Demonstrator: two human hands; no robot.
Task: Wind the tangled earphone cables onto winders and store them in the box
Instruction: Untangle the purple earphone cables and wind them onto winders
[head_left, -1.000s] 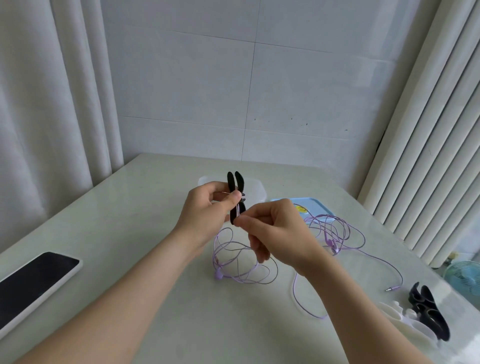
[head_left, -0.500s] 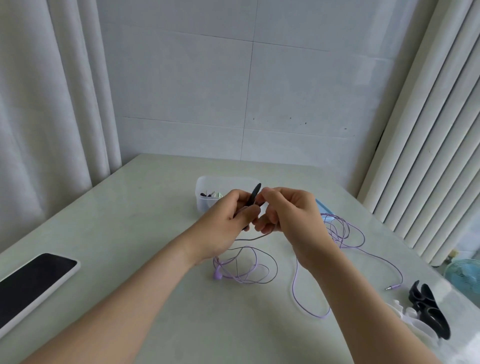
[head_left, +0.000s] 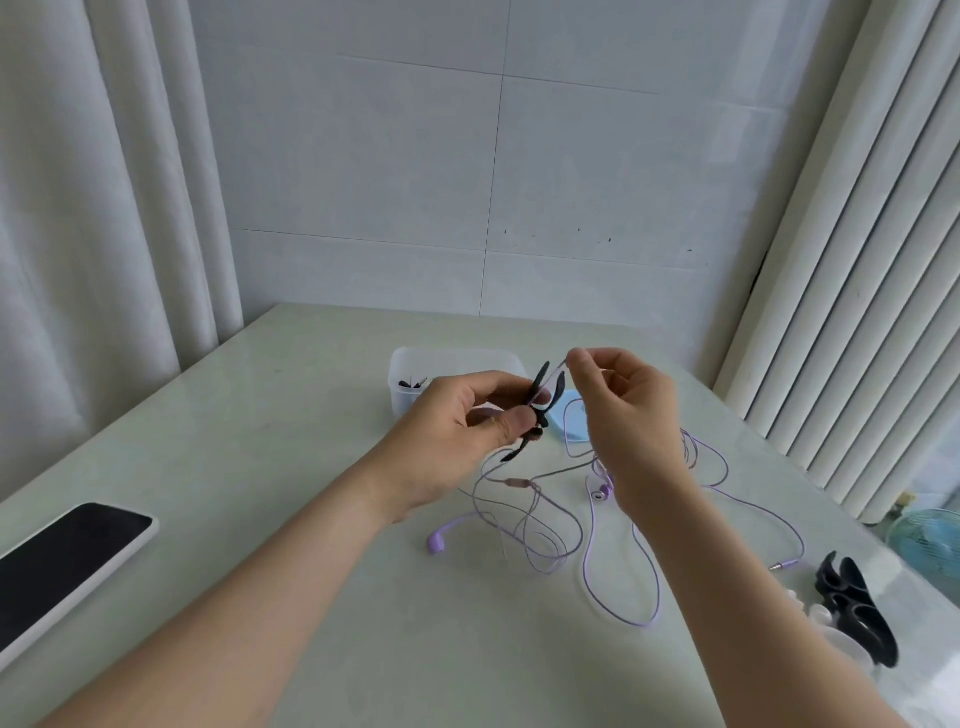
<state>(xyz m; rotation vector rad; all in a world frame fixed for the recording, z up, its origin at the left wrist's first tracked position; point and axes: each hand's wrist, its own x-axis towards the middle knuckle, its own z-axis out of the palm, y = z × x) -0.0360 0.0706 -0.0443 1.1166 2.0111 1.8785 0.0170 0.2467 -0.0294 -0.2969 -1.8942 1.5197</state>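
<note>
Purple earphone cable (head_left: 645, 623) sprawls in loops across the counter (head_left: 467, 649) as our left hand (head_left: 467, 436) grips a black winder (head_left: 540, 405) and our right hand (head_left: 623, 410) pinches a strand at its prongs. We judge the slack loops below could snag or knot, pulling the turn off. Behind stand the clear box (head_left: 452, 353) and blue lid (head_left: 569, 423); spare winders (head_left: 852, 608) and a phone (head_left: 67, 556) lie well aside.

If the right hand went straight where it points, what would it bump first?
Probably the black winder in the left hand: the right hand, pinching the purple cable, points at its prongs. Depth is unclear.
</note>
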